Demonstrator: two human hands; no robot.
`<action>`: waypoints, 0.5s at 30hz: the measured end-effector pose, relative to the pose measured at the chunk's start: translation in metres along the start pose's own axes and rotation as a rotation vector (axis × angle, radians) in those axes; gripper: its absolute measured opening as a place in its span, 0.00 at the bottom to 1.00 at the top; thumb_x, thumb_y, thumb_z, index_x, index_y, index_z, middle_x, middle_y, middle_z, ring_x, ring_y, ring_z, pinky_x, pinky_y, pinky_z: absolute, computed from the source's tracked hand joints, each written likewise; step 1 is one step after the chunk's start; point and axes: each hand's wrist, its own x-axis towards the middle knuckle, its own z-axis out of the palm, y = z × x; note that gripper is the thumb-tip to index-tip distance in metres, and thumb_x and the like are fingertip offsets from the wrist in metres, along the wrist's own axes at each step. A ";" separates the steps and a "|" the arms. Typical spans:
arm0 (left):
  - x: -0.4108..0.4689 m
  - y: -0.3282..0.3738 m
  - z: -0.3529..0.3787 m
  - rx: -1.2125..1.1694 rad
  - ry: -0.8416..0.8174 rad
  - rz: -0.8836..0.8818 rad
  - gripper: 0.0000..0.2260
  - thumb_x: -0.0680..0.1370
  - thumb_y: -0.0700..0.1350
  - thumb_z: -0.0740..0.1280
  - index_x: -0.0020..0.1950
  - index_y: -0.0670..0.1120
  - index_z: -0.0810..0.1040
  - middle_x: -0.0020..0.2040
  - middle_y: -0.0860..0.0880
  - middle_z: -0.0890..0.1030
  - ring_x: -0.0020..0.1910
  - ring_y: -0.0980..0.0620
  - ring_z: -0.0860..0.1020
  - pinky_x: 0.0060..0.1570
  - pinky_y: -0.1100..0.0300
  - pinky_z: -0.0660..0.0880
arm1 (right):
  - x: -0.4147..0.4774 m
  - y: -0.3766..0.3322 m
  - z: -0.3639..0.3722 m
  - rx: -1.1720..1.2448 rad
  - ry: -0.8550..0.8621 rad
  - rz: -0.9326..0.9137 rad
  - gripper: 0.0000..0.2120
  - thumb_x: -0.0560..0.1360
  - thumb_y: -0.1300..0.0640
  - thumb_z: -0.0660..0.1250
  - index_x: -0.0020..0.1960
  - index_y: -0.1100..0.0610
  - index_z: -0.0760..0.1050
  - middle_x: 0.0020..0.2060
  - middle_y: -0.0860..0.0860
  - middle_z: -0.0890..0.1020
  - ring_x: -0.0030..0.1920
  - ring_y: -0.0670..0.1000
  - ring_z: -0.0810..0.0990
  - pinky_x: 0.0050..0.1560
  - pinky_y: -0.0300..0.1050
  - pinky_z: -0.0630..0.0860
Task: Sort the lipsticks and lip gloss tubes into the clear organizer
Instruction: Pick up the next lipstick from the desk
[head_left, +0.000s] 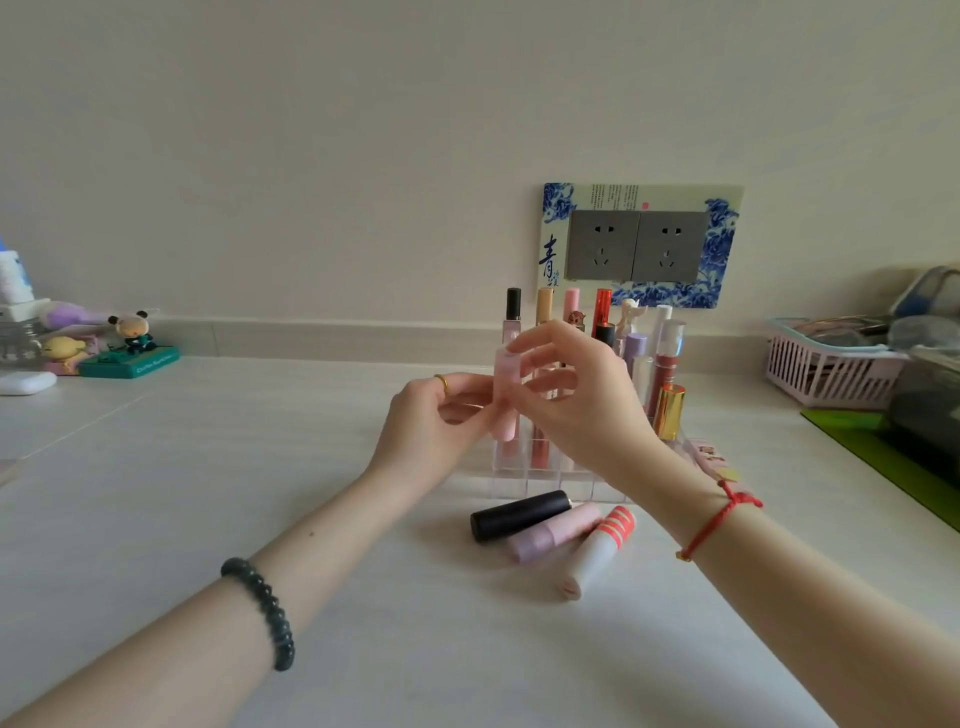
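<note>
Both hands pinch a pink tube (506, 397) upright just above the clear organizer (540, 478): left hand (434, 415) low, right hand (576, 395) at its cap (three tubes lie just before the organizer). Best lowered straight into an empty slot.

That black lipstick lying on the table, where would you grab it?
At its left end, coming from above. The black lipstick lies on its side, with the lilac tube close against its near side and the clear organizer just behind; the left end juts free, so fingers probably fit there.
</note>
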 end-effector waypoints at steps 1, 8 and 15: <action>0.000 -0.003 0.003 0.005 0.012 -0.002 0.04 0.70 0.48 0.72 0.37 0.57 0.81 0.35 0.56 0.84 0.39 0.60 0.82 0.42 0.72 0.75 | 0.000 0.003 -0.001 -0.003 0.004 0.007 0.07 0.71 0.57 0.70 0.47 0.52 0.75 0.39 0.46 0.80 0.34 0.39 0.80 0.34 0.35 0.79; -0.006 -0.021 0.011 0.061 0.037 -0.041 0.04 0.68 0.49 0.73 0.36 0.58 0.80 0.35 0.59 0.83 0.38 0.60 0.80 0.46 0.67 0.74 | -0.007 0.018 0.003 -0.091 -0.065 -0.009 0.05 0.72 0.57 0.69 0.47 0.53 0.75 0.36 0.43 0.79 0.35 0.39 0.79 0.37 0.32 0.78; -0.010 -0.026 0.010 0.117 0.018 -0.050 0.03 0.69 0.48 0.72 0.36 0.57 0.80 0.34 0.62 0.82 0.35 0.65 0.77 0.40 0.78 0.68 | -0.010 0.020 0.004 -0.146 -0.113 0.005 0.06 0.72 0.59 0.68 0.49 0.55 0.76 0.38 0.48 0.81 0.38 0.43 0.81 0.41 0.34 0.80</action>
